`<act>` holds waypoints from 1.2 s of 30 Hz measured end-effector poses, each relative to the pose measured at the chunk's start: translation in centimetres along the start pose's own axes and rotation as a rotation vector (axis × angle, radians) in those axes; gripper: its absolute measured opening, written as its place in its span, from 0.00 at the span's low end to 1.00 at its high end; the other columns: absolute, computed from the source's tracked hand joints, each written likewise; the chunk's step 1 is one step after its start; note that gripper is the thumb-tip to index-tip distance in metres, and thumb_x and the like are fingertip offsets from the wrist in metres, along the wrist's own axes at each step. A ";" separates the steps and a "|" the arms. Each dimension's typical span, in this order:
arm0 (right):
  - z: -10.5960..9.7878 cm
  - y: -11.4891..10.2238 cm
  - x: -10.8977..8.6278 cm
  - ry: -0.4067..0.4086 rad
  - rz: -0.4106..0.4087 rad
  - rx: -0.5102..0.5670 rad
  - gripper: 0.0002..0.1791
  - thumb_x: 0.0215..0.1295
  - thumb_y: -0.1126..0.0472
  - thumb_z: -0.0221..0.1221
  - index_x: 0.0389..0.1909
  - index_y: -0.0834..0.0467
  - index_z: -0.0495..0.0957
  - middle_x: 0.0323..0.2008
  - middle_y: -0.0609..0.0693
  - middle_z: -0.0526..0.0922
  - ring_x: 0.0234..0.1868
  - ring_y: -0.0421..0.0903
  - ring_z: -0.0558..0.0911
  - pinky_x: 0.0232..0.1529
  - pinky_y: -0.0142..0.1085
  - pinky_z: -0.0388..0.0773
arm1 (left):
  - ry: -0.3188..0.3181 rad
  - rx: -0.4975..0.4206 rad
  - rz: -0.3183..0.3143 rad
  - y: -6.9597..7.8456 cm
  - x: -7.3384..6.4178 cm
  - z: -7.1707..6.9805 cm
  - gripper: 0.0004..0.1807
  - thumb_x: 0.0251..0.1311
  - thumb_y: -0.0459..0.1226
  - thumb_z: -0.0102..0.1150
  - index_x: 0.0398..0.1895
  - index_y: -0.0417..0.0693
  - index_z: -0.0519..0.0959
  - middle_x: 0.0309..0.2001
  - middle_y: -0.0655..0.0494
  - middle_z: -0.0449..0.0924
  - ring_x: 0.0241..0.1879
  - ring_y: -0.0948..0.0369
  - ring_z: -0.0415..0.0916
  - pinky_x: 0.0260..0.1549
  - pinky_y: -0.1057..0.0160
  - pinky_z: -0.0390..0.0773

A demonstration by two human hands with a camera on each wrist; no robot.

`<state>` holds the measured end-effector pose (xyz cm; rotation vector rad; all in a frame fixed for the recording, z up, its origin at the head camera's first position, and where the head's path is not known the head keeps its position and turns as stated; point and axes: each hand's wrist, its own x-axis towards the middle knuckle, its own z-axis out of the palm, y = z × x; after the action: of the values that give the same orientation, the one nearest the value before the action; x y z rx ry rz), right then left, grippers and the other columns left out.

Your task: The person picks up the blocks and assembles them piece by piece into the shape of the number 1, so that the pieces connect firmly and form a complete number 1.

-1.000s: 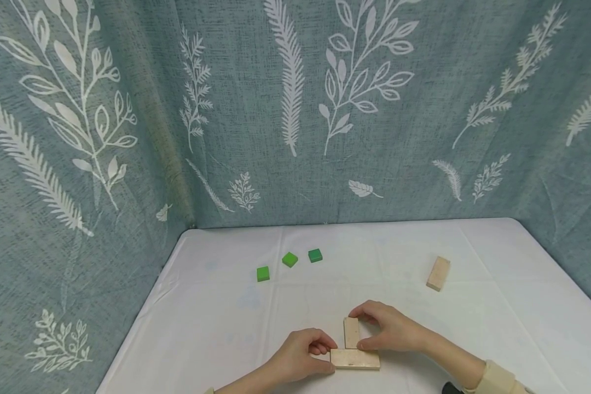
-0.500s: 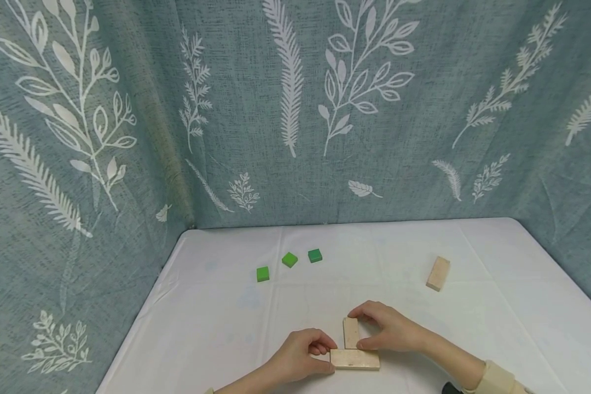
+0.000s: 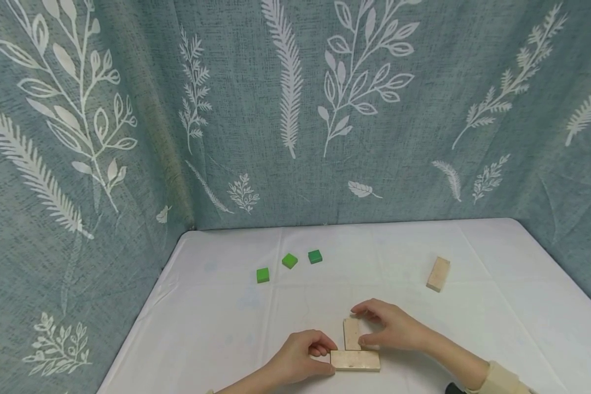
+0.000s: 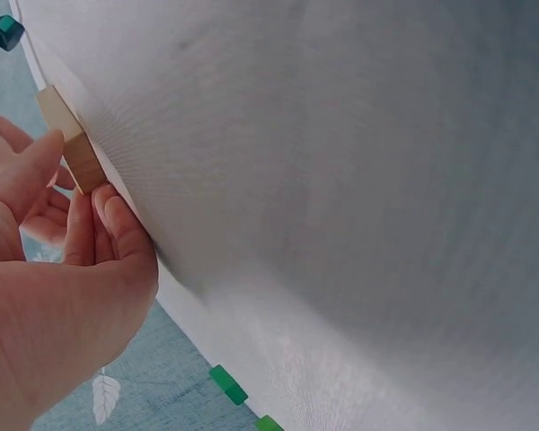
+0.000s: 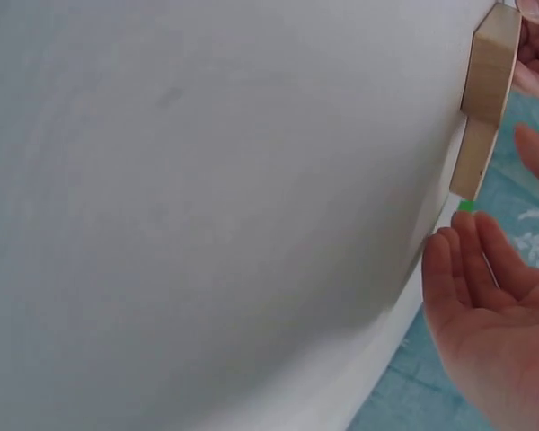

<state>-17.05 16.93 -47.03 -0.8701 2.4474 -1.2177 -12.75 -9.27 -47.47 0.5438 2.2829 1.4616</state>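
Observation:
A long pale wooden block (image 3: 355,361) lies crosswise near the front of the white table. My left hand (image 3: 299,357) pinches its left end between thumb and fingertips; the left wrist view also shows this wooden block (image 4: 79,148) in that grip. Against its far side lies a second wooden block (image 3: 352,334), pointing away from me, so the two form an upside-down T. My right hand (image 3: 391,326) hovers at the right of the second block, thumb and fingers parted. In the right wrist view, a gap separates the right hand (image 5: 490,328) from the second block (image 5: 474,162).
Three small green blocks sit farther back: a light green one (image 3: 262,275), another light green one (image 3: 289,261) and a darker one (image 3: 315,256). One more wooden block (image 3: 438,274) lies at the back right. A patterned curtain (image 3: 295,115) encloses the table (image 3: 216,317).
My right hand has let go of the second block; its fingers have spread and moved slightly away to the right. The left hand and both blocks stay in place.

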 end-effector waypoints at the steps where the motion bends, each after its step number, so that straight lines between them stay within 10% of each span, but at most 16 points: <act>1: -0.1 0.0 -0.1 0.011 -0.004 0.002 0.28 0.58 0.52 0.68 0.57 0.59 0.74 0.53 0.50 0.78 0.55 0.53 0.76 0.56 0.43 0.74 | 0.001 0.000 -0.001 0.0 0.0 0.0 0.13 0.46 0.30 0.74 0.36 0.45 0.83 0.29 0.62 0.77 0.31 0.69 0.71 0.35 0.71 0.74; 36: -8.0 4.3 -2.3 0.425 0.203 0.111 0.29 0.65 0.58 0.63 0.63 0.66 0.69 0.56 0.63 0.75 0.52 0.54 0.74 0.48 0.28 0.74 | -0.007 0.004 0.014 -0.2 0.0 0.0 0.14 0.46 0.30 0.74 0.37 0.45 0.83 0.30 0.64 0.77 0.32 0.70 0.71 0.36 0.71 0.75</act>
<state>-20.77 25.37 -45.62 -0.3460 2.6683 -1.5712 -12.75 -9.37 -47.62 0.5659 2.2818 1.4598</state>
